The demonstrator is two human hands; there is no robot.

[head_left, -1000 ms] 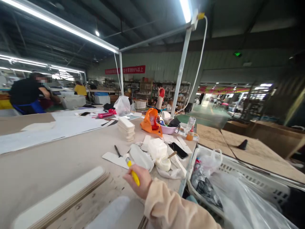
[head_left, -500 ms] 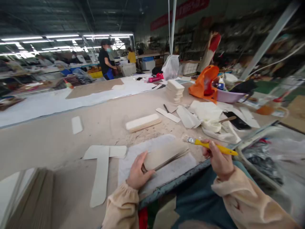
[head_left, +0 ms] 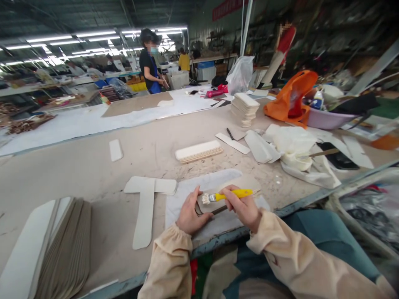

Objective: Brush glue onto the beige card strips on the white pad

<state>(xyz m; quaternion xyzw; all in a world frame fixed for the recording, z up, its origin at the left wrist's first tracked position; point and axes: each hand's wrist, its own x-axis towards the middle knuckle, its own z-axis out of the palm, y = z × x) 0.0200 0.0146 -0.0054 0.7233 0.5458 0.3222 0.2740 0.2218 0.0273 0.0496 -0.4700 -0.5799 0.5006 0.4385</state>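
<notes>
My right hand (head_left: 245, 207) grips a yellow-handled brush (head_left: 225, 195), with its bristles laid on the left end of a small stack of grey-brown board strips (head_left: 252, 185). My left hand (head_left: 190, 215) pinches the near left end of that stack, holding it down. The stack rests on a white sheet (head_left: 187, 201) at the table's front edge. Two white strips (head_left: 145, 207) lie crossed in a T just left of the sheet.
A fanned pile of strips (head_left: 62, 249) sits at the front left. A flat stack (head_left: 199, 150) and a taller stack (head_left: 245, 109) lie further back. White cloth with a cup (head_left: 294, 162), a phone (head_left: 338, 149) and an orange bag (head_left: 288, 99) are right. A person (head_left: 151, 62) works behind.
My view has dropped from the hall to the table front. My right hand brought the brush leftward onto the strip stack, and my left hand stays on the stack's end.
</notes>
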